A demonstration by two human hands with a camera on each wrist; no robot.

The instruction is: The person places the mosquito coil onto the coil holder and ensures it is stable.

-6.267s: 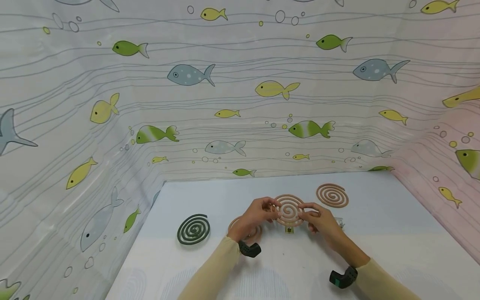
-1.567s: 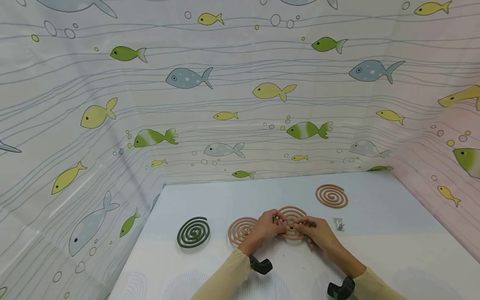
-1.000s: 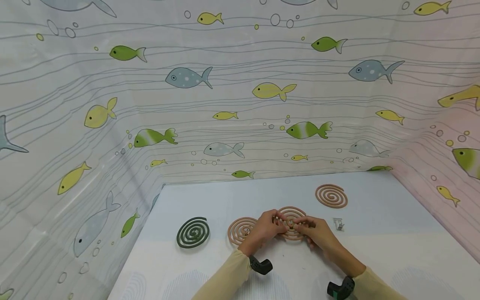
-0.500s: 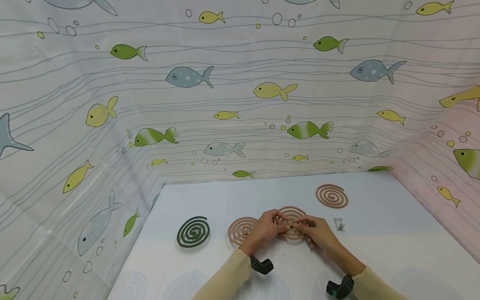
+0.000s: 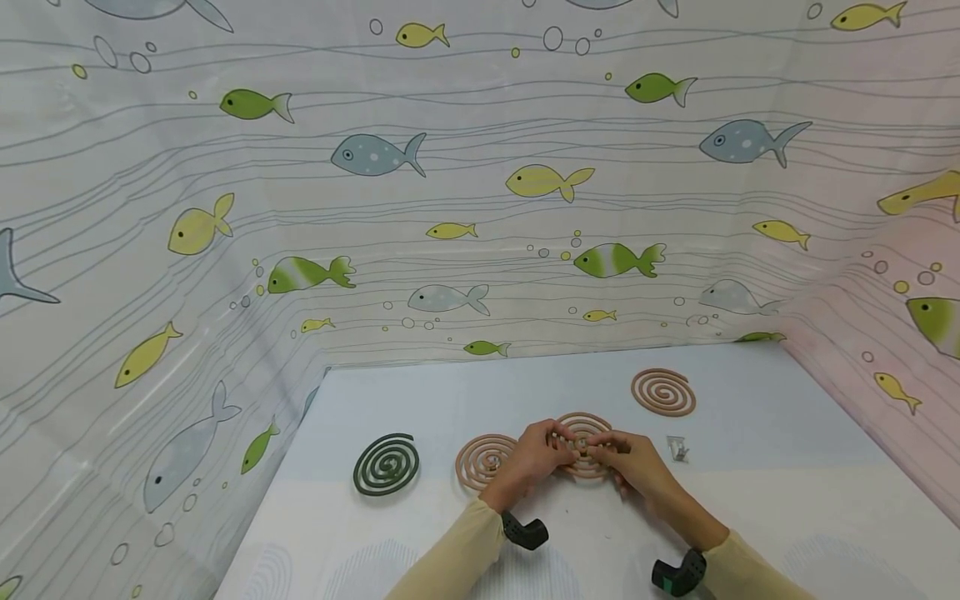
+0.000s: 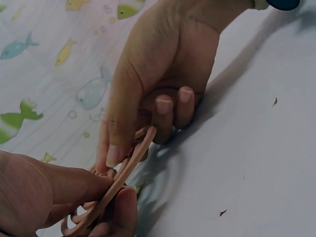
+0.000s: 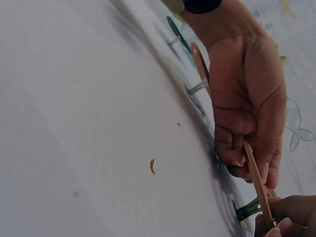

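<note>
A brown mosquito coil (image 5: pixel 581 415) sits level low over the table between both hands. My left hand (image 5: pixel 529 458) pinches it near the middle from the left, and my right hand (image 5: pixel 636 468) pinches it near the middle from the right. A thin green metal stand (image 7: pixel 251 209) is under the coil in the right wrist view; its contact with the coil's centre is partly hidden by fingers. Edge-on, the coil's rim (image 6: pixel 132 165) shows between both hands in the left wrist view.
To the left, a second brown coil (image 5: pixel 467 467) and a dark green coil (image 5: pixel 362 477) stand raised on metal stands. Another brown coil (image 5: pixel 637 393) lies at the back right. A small clear packet with metal pieces (image 5: pixel 678 448) lies right of my right hand. Fish-printed sheeting surrounds the table.
Some seconds ago both hands held the coil by its outer edges above and behind a stand. It is now lower and nearer, with fingers at its centre. The last second shows almost no movement.
</note>
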